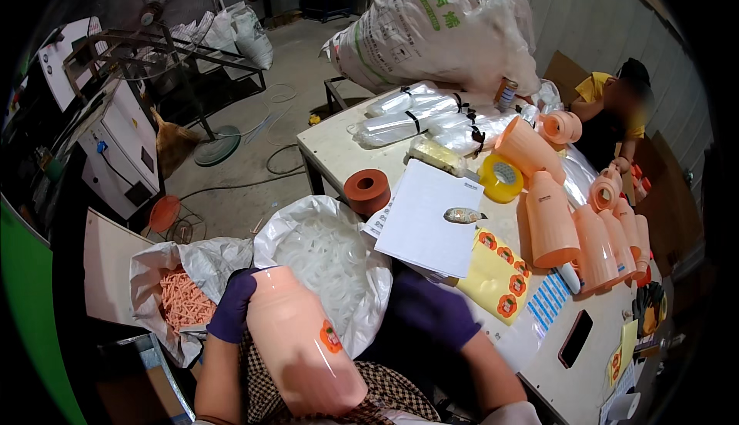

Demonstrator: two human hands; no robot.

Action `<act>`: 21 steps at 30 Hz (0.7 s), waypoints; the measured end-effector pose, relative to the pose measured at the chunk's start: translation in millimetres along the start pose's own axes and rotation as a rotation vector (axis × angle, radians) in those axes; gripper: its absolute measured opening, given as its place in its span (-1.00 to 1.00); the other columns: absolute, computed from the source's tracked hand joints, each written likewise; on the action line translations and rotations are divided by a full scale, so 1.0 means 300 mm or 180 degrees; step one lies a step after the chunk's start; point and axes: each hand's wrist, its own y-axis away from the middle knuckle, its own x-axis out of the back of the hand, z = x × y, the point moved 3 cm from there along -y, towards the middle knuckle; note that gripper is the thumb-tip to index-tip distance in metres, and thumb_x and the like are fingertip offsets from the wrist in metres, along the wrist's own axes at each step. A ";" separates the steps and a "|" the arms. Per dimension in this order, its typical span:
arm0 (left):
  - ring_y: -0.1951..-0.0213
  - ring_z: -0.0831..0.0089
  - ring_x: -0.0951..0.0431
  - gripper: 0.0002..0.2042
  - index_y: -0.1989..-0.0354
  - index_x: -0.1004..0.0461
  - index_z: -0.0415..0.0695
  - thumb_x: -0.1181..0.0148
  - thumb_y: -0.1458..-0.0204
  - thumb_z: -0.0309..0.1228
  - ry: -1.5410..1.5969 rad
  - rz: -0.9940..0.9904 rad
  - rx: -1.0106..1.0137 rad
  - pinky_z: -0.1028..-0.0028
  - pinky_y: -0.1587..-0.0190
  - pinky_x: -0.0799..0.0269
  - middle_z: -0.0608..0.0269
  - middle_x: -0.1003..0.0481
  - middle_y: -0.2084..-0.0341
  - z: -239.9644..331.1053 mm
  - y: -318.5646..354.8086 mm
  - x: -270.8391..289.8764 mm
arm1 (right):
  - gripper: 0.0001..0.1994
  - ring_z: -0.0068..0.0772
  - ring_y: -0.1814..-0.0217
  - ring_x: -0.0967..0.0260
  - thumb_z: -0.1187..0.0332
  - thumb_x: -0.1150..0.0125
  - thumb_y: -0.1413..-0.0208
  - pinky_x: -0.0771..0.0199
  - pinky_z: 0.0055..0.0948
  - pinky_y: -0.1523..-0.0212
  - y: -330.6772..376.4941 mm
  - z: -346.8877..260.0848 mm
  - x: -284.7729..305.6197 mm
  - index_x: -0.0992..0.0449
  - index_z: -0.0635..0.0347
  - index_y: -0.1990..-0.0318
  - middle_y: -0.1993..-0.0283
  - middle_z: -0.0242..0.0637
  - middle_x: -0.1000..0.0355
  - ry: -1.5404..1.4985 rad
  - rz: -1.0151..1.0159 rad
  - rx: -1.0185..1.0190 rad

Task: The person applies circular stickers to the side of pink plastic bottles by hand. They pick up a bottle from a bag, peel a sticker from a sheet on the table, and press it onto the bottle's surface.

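Observation:
My left hand (229,308), in a purple glove, grips a large peach plastic bottle (289,348) near its neck. The bottle lies tilted over my lap, its base toward me, and a round red-orange sticker (331,337) is on its side. My right hand (436,311), also gloved in purple, is smeared by motion at the table's near edge, so its fingers do not read clearly. Close to it, a yellow sheet of round stickers (483,285) lies partly under white papers (431,217). Blue-and-white label strips (549,299) are to the right of that sheet.
A white sack (377,279) of clear plastic pieces stands before me, beside a sack of peach sticks (185,302). The table holds brown tape (367,190), yellow tape (500,179), several peach bottles (550,221) and a phone (575,339). Another person (608,117) sits across.

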 end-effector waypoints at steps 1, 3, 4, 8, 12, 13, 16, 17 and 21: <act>0.09 0.36 -0.60 -0.37 -0.08 -0.48 -0.39 -0.23 -0.10 0.01 -0.0245 -0.0092 0.0000 0.36 -0.03 -0.50 0.10 -0.59 0.10 0.028 -0.001 -0.040 | -0.43 -0.15 0.22 -0.52 0.11 -0.33 -0.13 -0.54 -0.16 0.17 -0.064 0.033 0.086 -0.39 -0.07 -0.30 0.17 -0.17 -0.48 0.0128 0.0564 -0.0814; 0.07 0.36 -0.59 -0.35 -0.12 -0.47 -0.39 -0.24 -0.09 0.02 -0.0557 -0.0379 -0.0053 0.37 -0.05 -0.48 0.10 -0.59 0.08 0.068 -0.027 -0.099 | -0.49 -0.07 0.21 -0.53 -0.04 -0.19 -0.19 -0.54 -0.13 0.20 -0.202 0.180 0.191 -0.42 -0.10 -0.24 0.14 -0.11 -0.50 0.1273 0.0599 -0.1358; 0.06 0.36 -0.59 -0.33 -0.15 -0.46 -0.38 -0.24 -0.08 0.02 -0.0847 -0.0695 -0.0121 0.38 -0.07 -0.46 0.10 -0.58 0.06 0.102 -0.043 -0.145 | -0.49 -0.04 0.17 -0.54 -0.11 -0.12 -0.21 -0.54 -0.11 0.17 -0.256 0.218 0.242 -0.45 -0.08 -0.20 0.13 -0.08 -0.50 0.1785 0.0500 -0.1661; -0.07 0.20 -0.54 -0.67 0.42 -0.53 -0.18 -0.42 0.08 -0.15 -0.1252 -0.0616 -0.1615 0.28 -0.16 -0.39 -0.06 -0.54 -0.03 0.291 -0.084 -0.375 | -0.34 0.08 0.00 -0.50 -0.33 0.02 -0.15 -0.51 -0.03 -0.02 -0.361 0.410 0.249 -0.41 0.06 -0.10 0.02 0.09 -0.47 0.1658 -0.0109 -0.2407; -0.09 0.16 -0.54 -0.67 0.60 -0.42 -0.17 -0.54 0.24 -0.35 -0.1694 -0.0329 -0.2904 0.28 -0.12 -0.42 -0.15 -0.50 -0.09 0.459 -0.130 -0.608 | -0.45 0.14 -0.05 -0.49 0.09 -0.19 -0.14 -0.51 -0.02 -0.01 -0.336 0.430 0.165 -0.22 0.08 -0.21 -0.05 0.14 -0.44 0.1633 -0.0113 -0.2490; -0.05 0.17 -0.57 -0.68 0.60 -0.44 -0.18 -0.57 0.26 -0.37 -0.1842 -0.0377 -0.3189 0.30 -0.09 -0.44 -0.15 -0.51 -0.06 0.461 -0.176 -0.667 | -0.44 0.16 -0.04 -0.49 0.20 -0.20 -0.11 -0.51 -0.01 0.00 -0.309 0.444 0.175 -0.21 0.07 -0.25 -0.08 0.15 -0.42 0.1423 0.0233 -0.2330; 0.00 0.10 -0.60 -0.62 0.59 -0.45 -0.21 -0.60 0.26 -0.26 -0.2301 -0.0523 -0.3789 0.28 -0.04 -0.50 -0.14 -0.53 0.01 0.417 -0.316 -0.853 | -0.31 0.13 0.03 -0.49 0.51 -0.18 0.00 -0.50 -0.04 0.04 -0.251 0.421 0.282 -0.19 0.08 -0.36 -0.11 0.11 -0.39 0.0891 0.1240 -0.1549; 0.02 0.07 -0.60 -0.61 0.59 -0.46 -0.21 -0.60 0.27 -0.25 -0.2295 -0.0606 -0.3800 0.30 -0.04 -0.49 -0.15 -0.53 0.02 0.385 -0.359 -0.919 | -0.40 0.12 0.06 -0.49 0.54 -0.16 0.00 -0.51 -0.08 0.05 -0.215 0.488 0.338 -0.30 0.08 -0.29 -0.06 0.09 -0.40 0.1151 0.1444 -0.1142; 0.05 0.12 -0.62 -0.58 0.65 -0.40 -0.19 -0.57 0.26 -0.21 -0.2789 -0.0628 -0.3918 0.32 0.03 -0.52 -0.08 -0.57 0.01 0.270 -0.522 -0.974 | -0.63 -0.03 0.18 -0.48 0.45 -0.19 -0.07 -0.53 -0.19 0.14 -0.222 0.554 0.405 -0.55 -0.05 -0.07 0.13 -0.10 -0.42 0.1469 0.1606 -0.0455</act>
